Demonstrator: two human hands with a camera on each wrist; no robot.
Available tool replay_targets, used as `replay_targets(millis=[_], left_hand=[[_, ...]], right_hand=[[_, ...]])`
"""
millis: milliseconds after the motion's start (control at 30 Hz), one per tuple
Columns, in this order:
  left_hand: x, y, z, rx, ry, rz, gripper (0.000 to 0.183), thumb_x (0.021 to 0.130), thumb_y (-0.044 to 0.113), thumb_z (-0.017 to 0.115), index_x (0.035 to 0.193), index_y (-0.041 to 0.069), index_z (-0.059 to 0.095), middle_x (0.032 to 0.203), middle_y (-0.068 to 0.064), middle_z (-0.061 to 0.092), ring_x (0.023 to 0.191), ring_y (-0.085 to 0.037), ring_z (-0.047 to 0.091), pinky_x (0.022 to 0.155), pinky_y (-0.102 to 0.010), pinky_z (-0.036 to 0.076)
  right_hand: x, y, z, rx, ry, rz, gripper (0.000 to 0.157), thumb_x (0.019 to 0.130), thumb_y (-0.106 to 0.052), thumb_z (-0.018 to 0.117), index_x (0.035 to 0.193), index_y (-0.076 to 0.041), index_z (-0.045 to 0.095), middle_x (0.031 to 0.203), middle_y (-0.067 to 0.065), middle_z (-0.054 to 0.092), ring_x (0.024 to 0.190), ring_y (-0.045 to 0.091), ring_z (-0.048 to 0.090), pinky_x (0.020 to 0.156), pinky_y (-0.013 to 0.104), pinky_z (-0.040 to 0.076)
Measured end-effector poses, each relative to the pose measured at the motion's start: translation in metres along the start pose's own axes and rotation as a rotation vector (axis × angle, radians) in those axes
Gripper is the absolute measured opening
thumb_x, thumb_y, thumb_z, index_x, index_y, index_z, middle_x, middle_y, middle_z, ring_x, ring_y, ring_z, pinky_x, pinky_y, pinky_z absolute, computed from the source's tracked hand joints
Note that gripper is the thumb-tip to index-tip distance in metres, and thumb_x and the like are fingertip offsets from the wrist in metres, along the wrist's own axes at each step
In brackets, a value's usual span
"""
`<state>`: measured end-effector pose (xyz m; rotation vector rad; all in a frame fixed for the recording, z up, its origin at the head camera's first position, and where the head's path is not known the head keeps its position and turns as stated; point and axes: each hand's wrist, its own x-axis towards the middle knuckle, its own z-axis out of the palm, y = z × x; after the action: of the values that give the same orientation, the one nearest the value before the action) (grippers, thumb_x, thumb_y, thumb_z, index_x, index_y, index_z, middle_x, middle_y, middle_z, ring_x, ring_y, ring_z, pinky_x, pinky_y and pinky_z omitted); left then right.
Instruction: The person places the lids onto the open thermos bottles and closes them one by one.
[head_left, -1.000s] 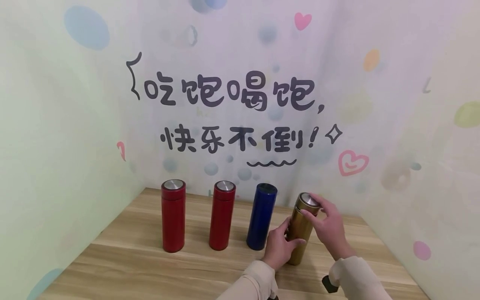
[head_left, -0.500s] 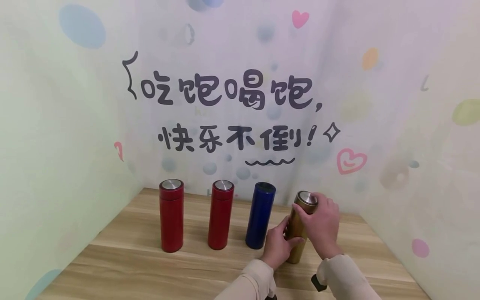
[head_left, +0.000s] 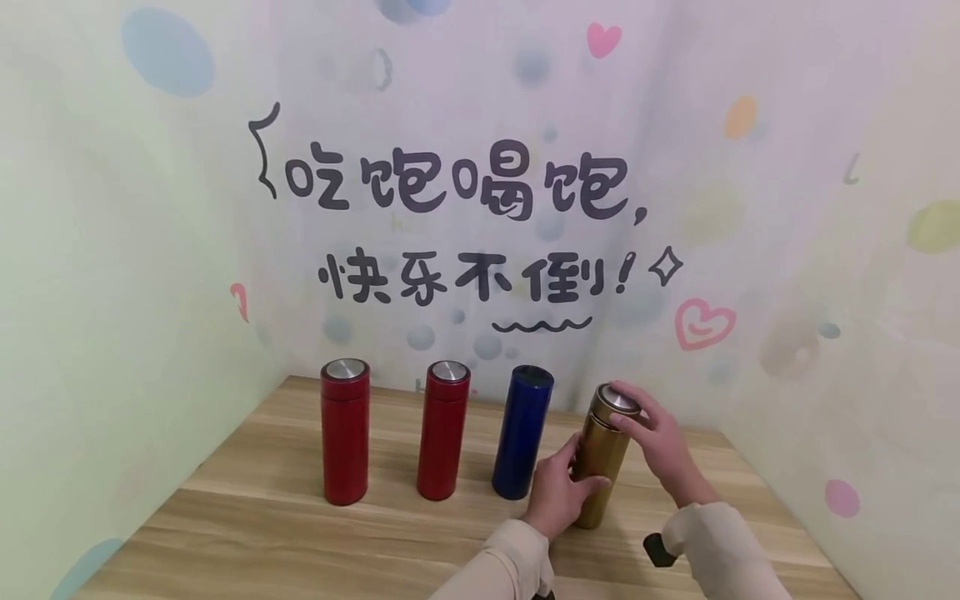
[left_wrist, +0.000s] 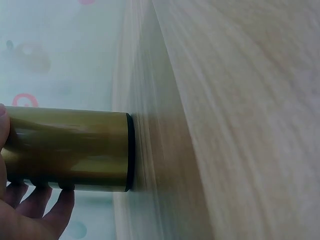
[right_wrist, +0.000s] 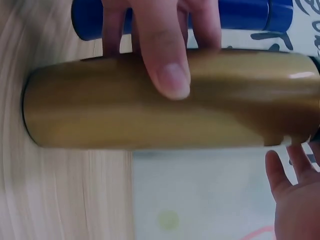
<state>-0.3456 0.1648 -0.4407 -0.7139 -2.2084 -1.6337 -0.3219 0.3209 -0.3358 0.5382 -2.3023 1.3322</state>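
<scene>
A gold thermos flask [head_left: 602, 458] stands at the right end of a row on the wooden table. My left hand [head_left: 557, 500] grips its body, thumb across the near side, as the right wrist view shows with the left thumb [right_wrist: 167, 60]. In the left wrist view, the left fingers [left_wrist: 57, 212] curl under the flask's side, close to its dark base. My right hand [head_left: 667, 446] holds the steel-topped lid [head_left: 617, 400] between thumb and fingers. A thin dark gap shows between lid and body. Part of the right hand [right_wrist: 299, 210] appears beside the flask's top in the right wrist view.
A blue flask [head_left: 522, 433] stands just left of the gold one. Further left are a red flask [head_left: 444, 433] and another red flask [head_left: 345, 442], both upright with steel-topped lids. A printed wall [head_left: 480, 108] rises behind the wooden table [head_left: 300, 550].
The right hand turned over the gold flask's lid, then swung back to the right with thumb and fingers on the lid. The left hand stayed on the body.
</scene>
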Motion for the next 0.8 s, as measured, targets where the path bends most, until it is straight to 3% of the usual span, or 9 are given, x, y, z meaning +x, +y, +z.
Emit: replay_targets(millis=[67,300,600,800], left_hand=[[0.0,0.001,0.0,-0.004,0.003,-0.007,0.065,0.079,0.035,0.079,0.138,0.021,0.054,0.113,0.002,0.068,0.095,-0.006,0.062,0.078,-0.025,0.054],[0.0,0.0,0.0,-0.001,-0.004,-0.022,0.067,0.08,0.037,0.078,0.14,0.021,0.053,0.114,0.002,0.067,0.095,-0.006,0.062,0.078,-0.025,0.054],[-0.001,0.0,0.001,-0.01,0.006,0.0,0.064,0.079,0.036,0.079,0.137,0.021,0.055,0.111,0.004,0.068,0.092,-0.005,0.062,0.075,-0.023,0.054],[-0.001,0.0,0.001,-0.004,0.016,0.002,0.063,0.079,0.034,0.08,0.136,0.021,0.056,0.114,0.004,0.067,0.095,-0.006,0.063,0.077,-0.024,0.054]], right_hand=[[0.0,0.002,-0.003,0.001,-0.021,0.012,0.047,0.098,-0.017,0.06,0.143,-0.011,0.049,0.141,0.011,0.048,0.117,0.017,0.052,0.091,0.026,0.046],[0.0,0.003,0.001,-0.107,0.037,0.053,0.051,0.093,-0.025,0.068,0.141,-0.017,0.052,0.133,0.013,0.055,0.115,0.034,0.051,0.091,0.057,0.043],[-0.002,0.001,0.01,-0.251,0.149,0.01,0.053,0.087,-0.03,0.074,0.135,-0.014,0.058,0.131,0.016,0.055,0.119,0.035,0.045,0.096,0.062,0.034],[-0.001,-0.001,0.021,-0.328,0.279,-0.029,0.05,0.084,-0.028,0.078,0.129,-0.01,0.063,0.123,0.016,0.062,0.107,0.031,0.047,0.089,0.052,0.037]])
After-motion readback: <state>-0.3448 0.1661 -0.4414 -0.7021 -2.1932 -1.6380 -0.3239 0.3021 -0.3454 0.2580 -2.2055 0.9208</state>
